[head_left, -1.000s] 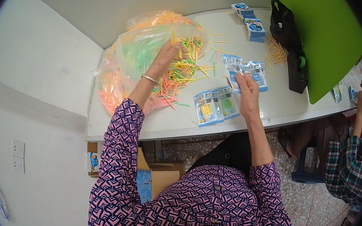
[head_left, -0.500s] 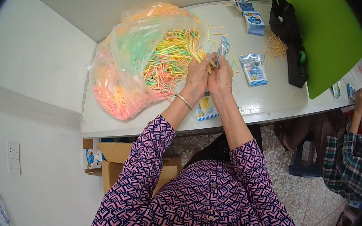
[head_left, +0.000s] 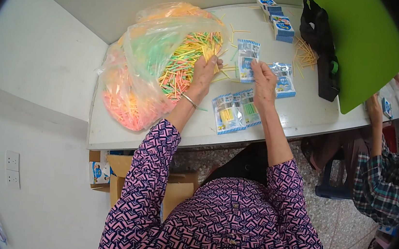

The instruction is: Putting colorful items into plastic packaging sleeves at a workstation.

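Note:
My left hand (head_left: 204, 74) is closed around a few thin yellow sticks (head_left: 208, 52), at the right side of a big clear bag (head_left: 144, 46). Pink, yellow and green sticks (head_left: 183, 67) fill that bag and show through its opening. Between thumb and fingers, my right hand (head_left: 265, 85) pinches the edge of a small clear and blue packet (head_left: 247, 54). Below it on the table lie a packet with yellow sticks (head_left: 224, 120) and a packet with green sticks (head_left: 249, 111). Partly behind my right hand rests a blue and white pile of packets (head_left: 285, 82).
Stacks of packets (head_left: 282, 28) stand at the back of the white table (head_left: 124, 142). Loose yellow sticks (head_left: 305, 53) lie by a black tape dispenser (head_left: 328, 82) and a green partition (head_left: 363, 44). An open cardboard box (head_left: 180, 195) sits below. A co-worker's arm (head_left: 377, 123) shows at right.
My hands have parted: the left went toward the bag with sticks, the right moved right with the packet. The packet of green sticks now shows beside the yellow one.

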